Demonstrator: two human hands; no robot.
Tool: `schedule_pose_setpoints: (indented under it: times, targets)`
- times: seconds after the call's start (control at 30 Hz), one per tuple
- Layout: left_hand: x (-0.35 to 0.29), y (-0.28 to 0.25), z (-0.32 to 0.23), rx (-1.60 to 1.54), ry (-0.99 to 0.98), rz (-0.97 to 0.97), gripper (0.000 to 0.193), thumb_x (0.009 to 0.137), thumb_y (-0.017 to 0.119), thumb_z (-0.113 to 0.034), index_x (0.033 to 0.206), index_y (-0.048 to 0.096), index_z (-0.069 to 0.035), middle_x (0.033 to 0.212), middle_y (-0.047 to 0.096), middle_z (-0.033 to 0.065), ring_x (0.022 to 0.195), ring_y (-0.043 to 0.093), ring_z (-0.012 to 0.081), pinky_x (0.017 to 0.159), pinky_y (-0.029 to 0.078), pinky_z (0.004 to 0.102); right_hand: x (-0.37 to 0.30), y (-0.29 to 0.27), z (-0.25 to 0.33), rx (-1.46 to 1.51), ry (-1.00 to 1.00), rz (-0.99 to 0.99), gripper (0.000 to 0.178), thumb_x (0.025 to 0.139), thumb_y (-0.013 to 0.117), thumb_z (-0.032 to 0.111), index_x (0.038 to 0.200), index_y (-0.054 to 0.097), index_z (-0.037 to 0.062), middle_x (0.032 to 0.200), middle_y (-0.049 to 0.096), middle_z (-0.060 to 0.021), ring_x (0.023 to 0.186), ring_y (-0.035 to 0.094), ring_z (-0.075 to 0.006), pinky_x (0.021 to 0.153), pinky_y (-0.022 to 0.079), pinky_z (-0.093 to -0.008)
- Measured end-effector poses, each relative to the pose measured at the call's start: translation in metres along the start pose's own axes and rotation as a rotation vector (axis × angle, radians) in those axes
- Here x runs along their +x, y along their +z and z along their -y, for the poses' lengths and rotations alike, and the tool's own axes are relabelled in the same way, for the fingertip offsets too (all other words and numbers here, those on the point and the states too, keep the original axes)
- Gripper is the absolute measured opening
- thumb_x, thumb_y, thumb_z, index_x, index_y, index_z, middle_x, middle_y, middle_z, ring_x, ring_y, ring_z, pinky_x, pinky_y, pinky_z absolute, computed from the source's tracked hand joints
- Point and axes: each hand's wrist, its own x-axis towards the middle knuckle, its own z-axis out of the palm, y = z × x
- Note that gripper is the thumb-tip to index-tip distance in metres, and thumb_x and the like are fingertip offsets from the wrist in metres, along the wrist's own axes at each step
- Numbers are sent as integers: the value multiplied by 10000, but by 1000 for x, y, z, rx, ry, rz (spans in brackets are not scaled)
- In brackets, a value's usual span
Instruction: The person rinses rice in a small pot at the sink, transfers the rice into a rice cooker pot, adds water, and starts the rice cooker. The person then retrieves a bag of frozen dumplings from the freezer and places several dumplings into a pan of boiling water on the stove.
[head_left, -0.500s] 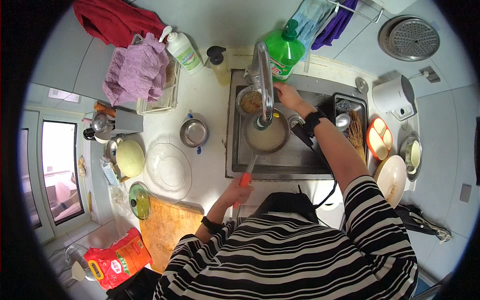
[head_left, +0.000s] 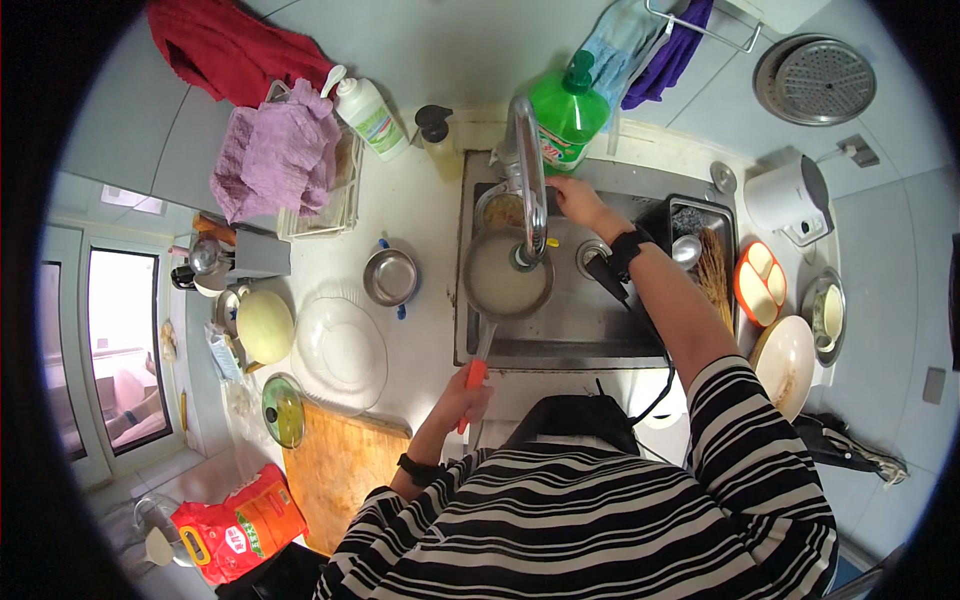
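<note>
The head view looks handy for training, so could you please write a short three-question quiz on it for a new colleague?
1. Multiple choice: the left hand grips
A) the lid
B) the orange handle of the pan
C) the kettle

2. True or false: the steel pot stands to the left of the sink.

3. Fill in: the right hand is beside the curved metal ____.

Key
1. B
2. True
3. faucet
</note>
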Motion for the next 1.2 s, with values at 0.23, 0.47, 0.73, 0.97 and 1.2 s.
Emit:
schedule_pose_setpoints:
  times: [0.23, 0.47, 0.73, 0.97, 1.2]
  targets:
    - [-1, 1, 7, -74, -4, 52, 255, 760, 533, -21, 936, 372, -112, 532, 349, -35, 366, 321, 61, 331, 259, 207, 0, 6, -8, -16, -153, -109, 339, 712, 465, 1, 1036, 536, 72, 906, 567, -201, 803, 552, -371, 702, 457, -404]
    - [-1, 8, -2, 51, -6, -13, 263, 748, 552, -39, 927, 370, -102, 554, 358, -32, 387, 333, 57, 337, 273, 206, 13, 4, -20, -2, -186, -28, 351, 688, 487, 2, 1025, 543, 81, 894, 578, -184, 810, 556, -354, 705, 458, -395]
    - [-3, 0, -1, 11, -31, 34, 248, 750, 545, -45, 920, 373, -99, 557, 357, -34, 377, 321, 54, 341, 258, 200, 18, 12, -13, -22, -224, -101, 366, 644, 485, -20, 974, 570, 114, 850, 589, -171, 812, 551, -345, 731, 430, -406]
    - [-10, 4, -8, -48, -28, 53, 232, 761, 525, -35, 927, 374, -94, 554, 356, -33, 374, 315, 54, 344, 251, 196, 33, 5, -2, -150, -61, 25, 290, 643, 512, -9, 865, 637, 128, 841, 613, -126, 810, 570, -306, 719, 454, -374]
    - [-8, 1, -10, -4, -7, -1, 265, 759, 545, -33, 964, 388, -94, 573, 385, -22, 387, 342, 61, 344, 268, 201, 68, -12, 5, -244, -24, 271, 249, 609, 553, -14, 816, 651, 83, 789, 619, -137, 747, 591, -287, 647, 467, -357]
